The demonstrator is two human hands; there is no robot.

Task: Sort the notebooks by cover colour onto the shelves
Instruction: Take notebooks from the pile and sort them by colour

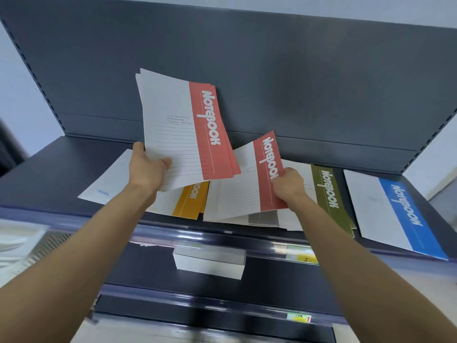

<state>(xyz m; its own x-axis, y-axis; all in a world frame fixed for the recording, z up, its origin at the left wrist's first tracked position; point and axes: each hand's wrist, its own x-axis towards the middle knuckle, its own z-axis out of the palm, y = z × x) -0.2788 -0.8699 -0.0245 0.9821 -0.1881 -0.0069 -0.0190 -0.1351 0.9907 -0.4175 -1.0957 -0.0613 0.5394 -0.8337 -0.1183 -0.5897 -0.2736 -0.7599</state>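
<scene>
My left hand (148,167) grips the lower left corner of a fanned stack of red-striped notebooks (183,127), held up in front of the shelf's back panel. My right hand (288,183) pinches the red edge of a single red notebook (249,184), tilted up off a pile in the middle of the top shelf (49,174). Flat on that shelf lie a yellow-striped notebook (190,201), partly under the held stack, an olive-green one (329,191), a blue one (395,209) at the right, and a white one (108,179) at the left.
A dark grey back panel (272,70) rises behind the shelf. The shelf's front rail carries a clear label holder (210,258) and a yellow price tag (305,258). A lower shelf edge (222,310) runs below with another tag.
</scene>
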